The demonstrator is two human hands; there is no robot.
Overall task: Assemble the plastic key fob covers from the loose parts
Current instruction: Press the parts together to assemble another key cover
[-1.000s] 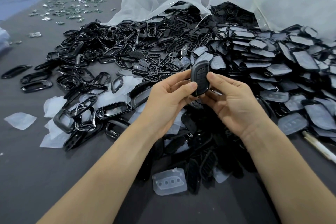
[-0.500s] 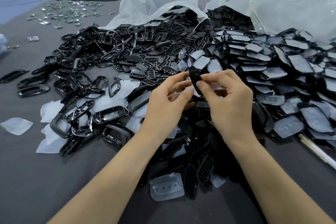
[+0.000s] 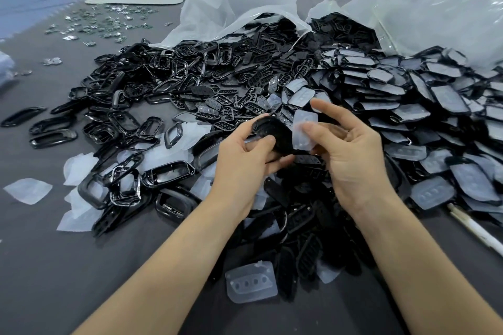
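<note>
Seen from a head camera, two bare hands meet above a grey bench [image 3: 54, 266] heaped with loose key fob parts. The left hand [image 3: 245, 160] grips a black shell [image 3: 272, 133], fingers curled beneath it and thumb pressed on its near edge. The shell's long axis slants from far-left to near-right.

Just right of the shell, the right hand [image 3: 351, 160] pinches a translucent button pad [image 3: 304, 132] by its near end, with the forefinger stretched out above. The pad stands nearly upright, its long axis pointing away from the viewer, its left edge at the shell's right edge. Whether they touch cannot be told.

The right hand is the nearer one to bring the pad leftward, and the pad likely needs tilting to match the shell's slant. Beyond the shell lie piles of black frames [image 3: 152, 84] and two open plastic bags [image 3: 239, 8].
</note>
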